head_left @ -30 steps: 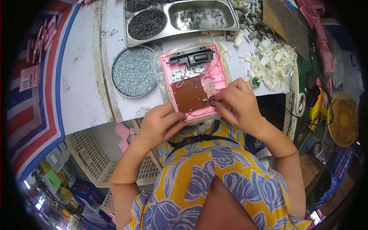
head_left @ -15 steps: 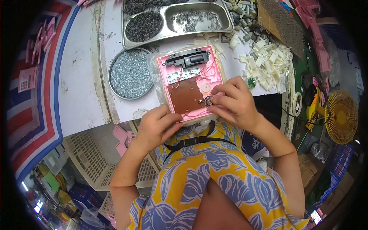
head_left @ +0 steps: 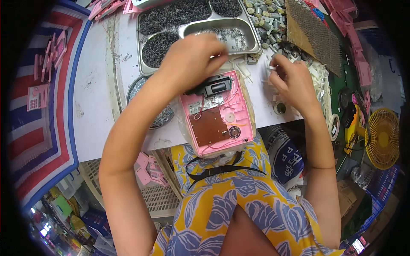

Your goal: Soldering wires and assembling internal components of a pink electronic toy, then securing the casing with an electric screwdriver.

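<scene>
1. Your right hand [head_left: 294, 83] is right of centre in the upper frame, thumb and index finger curled toward each other, with a small white piece [head_left: 272, 68] pinched at the fingertips.
2. Your left hand [head_left: 194, 57] is at upper centre, over the near part of the metal tray [head_left: 259, 46]; its fingers are bent and blurred, so you cannot tell whether they hold anything.
3. Below your left hand, at the centre of the frame, the open pink casing [head_left: 243, 113] sits at the worktop's near edge, apart from both hands. In it you see a black module [head_left: 217, 88] at the top, a brown board [head_left: 209, 128] at lower left and a round dark part [head_left: 234, 132] beside that board.
4. Under your left forearm, left of the casing, a round pan of screws [head_left: 160, 117] is partly hidden.
5. Dark springs [head_left: 175, 15] fill several of the tray's compartments at the top.
6. Beyond your right hand lie a heap of white plastic pieces [head_left: 319, 81] and, higher up, many grey parts [head_left: 267, 21] near a cardboard sheet [head_left: 294, 36].
7. At the far right stands a yellow fan [head_left: 382, 138].
</scene>
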A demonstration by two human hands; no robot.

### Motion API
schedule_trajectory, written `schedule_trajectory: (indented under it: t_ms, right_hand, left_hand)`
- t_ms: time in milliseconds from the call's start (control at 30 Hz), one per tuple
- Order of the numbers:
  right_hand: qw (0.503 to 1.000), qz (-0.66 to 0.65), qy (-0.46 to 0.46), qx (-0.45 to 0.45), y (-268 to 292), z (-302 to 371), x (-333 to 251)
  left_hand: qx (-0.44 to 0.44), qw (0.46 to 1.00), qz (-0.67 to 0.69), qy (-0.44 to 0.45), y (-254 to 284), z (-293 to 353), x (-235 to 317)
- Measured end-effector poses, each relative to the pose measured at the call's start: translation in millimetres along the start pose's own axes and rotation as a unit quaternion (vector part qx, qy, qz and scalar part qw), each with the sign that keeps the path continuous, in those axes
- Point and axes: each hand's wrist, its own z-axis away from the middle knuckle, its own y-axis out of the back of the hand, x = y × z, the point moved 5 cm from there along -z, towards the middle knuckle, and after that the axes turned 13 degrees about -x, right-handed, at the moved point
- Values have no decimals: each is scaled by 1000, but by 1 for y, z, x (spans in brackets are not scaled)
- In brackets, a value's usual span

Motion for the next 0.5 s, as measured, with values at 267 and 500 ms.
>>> schedule_trajectory:
  t_ms: [267, 500]
  right_hand:
    - [983, -165, 28, 81, 15, 43, 22]
    - [942, -268, 154, 135, 6, 74, -8]
  left_hand:
    - [-110, 988, -109, -1, -50, -92, -35]
    - [52, 978, 192, 62, 5, -1, 30]
